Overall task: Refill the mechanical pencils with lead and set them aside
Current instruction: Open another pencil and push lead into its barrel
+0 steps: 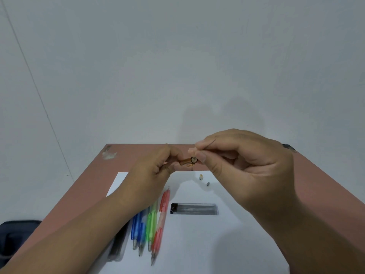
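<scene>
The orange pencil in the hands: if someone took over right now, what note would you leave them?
Left hand grips the orange pencil, open end toward the right hand, which pinches a lead at that opening.
On the paper: pencil cap, small grey piece, lead case, and blue, green and red pencils.
Left: insert lead, recap, set aside. Whether the others are refilled cannot be told.

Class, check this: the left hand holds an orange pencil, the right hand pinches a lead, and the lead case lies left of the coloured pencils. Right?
Not quite. The head view shows the lead case lying right of the coloured pencils, not left. The hands are as stated.
</scene>
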### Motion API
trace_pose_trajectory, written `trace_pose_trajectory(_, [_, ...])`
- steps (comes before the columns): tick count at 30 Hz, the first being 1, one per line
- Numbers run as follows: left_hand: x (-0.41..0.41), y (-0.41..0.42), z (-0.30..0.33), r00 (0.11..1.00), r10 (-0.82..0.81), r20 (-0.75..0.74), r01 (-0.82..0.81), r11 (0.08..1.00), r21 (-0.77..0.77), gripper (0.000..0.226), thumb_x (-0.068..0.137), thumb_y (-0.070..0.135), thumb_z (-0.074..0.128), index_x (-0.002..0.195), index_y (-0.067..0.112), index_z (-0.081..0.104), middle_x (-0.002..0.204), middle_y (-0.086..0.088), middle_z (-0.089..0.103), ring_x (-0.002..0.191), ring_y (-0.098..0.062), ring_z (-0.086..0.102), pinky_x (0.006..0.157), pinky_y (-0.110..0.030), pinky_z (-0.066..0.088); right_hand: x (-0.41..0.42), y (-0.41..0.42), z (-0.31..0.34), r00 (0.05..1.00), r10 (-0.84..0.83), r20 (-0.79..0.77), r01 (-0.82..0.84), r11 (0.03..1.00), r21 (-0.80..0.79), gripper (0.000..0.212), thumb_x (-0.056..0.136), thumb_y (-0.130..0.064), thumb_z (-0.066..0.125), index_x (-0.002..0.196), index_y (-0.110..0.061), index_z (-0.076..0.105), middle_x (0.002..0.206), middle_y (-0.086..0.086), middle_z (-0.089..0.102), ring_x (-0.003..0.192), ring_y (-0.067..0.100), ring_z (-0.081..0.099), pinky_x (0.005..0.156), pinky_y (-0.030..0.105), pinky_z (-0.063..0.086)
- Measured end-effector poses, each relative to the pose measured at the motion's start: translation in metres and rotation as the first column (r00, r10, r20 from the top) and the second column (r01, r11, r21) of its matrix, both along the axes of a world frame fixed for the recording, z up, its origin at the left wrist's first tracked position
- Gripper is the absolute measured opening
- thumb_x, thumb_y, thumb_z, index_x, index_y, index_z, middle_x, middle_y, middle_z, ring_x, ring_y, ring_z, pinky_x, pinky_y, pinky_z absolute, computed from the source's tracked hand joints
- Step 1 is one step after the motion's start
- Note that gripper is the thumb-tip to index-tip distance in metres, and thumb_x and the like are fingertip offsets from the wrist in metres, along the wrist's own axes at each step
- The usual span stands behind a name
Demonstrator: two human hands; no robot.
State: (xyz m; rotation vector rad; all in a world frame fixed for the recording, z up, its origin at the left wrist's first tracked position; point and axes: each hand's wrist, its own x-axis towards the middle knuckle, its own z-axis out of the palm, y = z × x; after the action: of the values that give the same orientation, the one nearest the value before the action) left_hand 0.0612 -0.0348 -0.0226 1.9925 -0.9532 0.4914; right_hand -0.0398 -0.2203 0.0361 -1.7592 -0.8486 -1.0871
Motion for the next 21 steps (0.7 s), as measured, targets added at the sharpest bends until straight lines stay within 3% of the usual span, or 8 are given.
trace_pose_trajectory(8, [-0.0015, -0.0009, 0.0012, 1.000, -0.013, -0.018, 0.013, 1.000, -0.001, 0.029, 0.095, 0.024, 0.055, 0.096, 0.052, 0.057, 0.094, 0.023, 0.065, 0.094, -0.011, 0.063, 0.076, -0.022, 0.050, 0.0001, -0.0010, -0.0007, 1.000, 0.007, -0.010, -0.007, 1.000, -0.016, 0.023, 0.078, 0.014, 0.079, 0.091, -0.003, 0.074, 0.087, 0.000, 0.072, 0.080, 0.005, 0.070, 0.072, 0.013, 0.053])
trace_pose_trajectory(13, [-0.0038, 0.0006, 0.0022, 0.999, -0.007, -0.038, 0.008, 1.000, 0.012, 0.032, 0.098, 0.014, 0.059, 0.094, 0.046, 0.058, 0.093, 0.024, 0.064, 0.093, -0.010, 0.061, 0.075, -0.019, 0.048, 0.0023, -0.0017, -0.0012, 1.000, 0.018, -0.007, -0.019, 1.000, -0.006, 0.022, 0.078, 0.012, 0.080, 0.092, -0.004, 0.074, 0.086, -0.001, 0.072, 0.079, 0.008, 0.070, 0.072, 0.015, 0.052])
trace_pose_trajectory(16, [-0.0044, -0.0006, 0.0035, 1.000, -0.009, -0.014, 0.009, 1.000, 0.005, 0.029, 0.095, 0.021, 0.057, 0.094, 0.050, 0.057, 0.092, 0.026, 0.064, 0.090, -0.009, 0.062, 0.073, -0.018, 0.048, 0.0033, -0.0027, -0.0013, 1.000, 0.010, -0.008, -0.010, 1.000, -0.012, 0.019, 0.079, 0.011, 0.080, 0.092, -0.002, 0.075, 0.086, 0.000, 0.072, 0.079, 0.008, 0.070, 0.072, 0.016, 0.052])
trace_pose_trajectory(18, [-0.0040, -0.0010, 0.0031, 1.000, -0.009, -0.020, 0.009, 1.000, 0.000, 0.029, 0.094, 0.024, 0.056, 0.095, 0.053, 0.057, 0.091, 0.025, 0.064, 0.090, -0.010, 0.063, 0.074, -0.020, 0.049, 0.0031, -0.0030, -0.0012, 1.000, 0.013, -0.013, -0.013, 1.000, -0.015, 0.017, 0.080, 0.009, 0.079, 0.092, -0.002, 0.075, 0.087, 0.000, 0.072, 0.080, 0.009, 0.071, 0.073, 0.016, 0.052])
trace_pose_trajectory(21, [-0.0035, -0.0006, 0.0012, 0.998, -0.011, -0.067, 0.011, 1.000, 0.004, 0.020, 0.098, 0.022, 0.056, 0.096, 0.042, 0.060, 0.093, 0.022, 0.065, 0.093, -0.013, 0.063, 0.077, -0.032, 0.053, 0.0036, -0.0033, -0.0015, 1.000, 0.001, -0.012, -0.001, 1.000, -0.024, 0.013, 0.082, 0.005, 0.078, 0.093, -0.003, 0.076, 0.087, 0.001, 0.073, 0.081, 0.010, 0.071, 0.074, 0.017, 0.052])
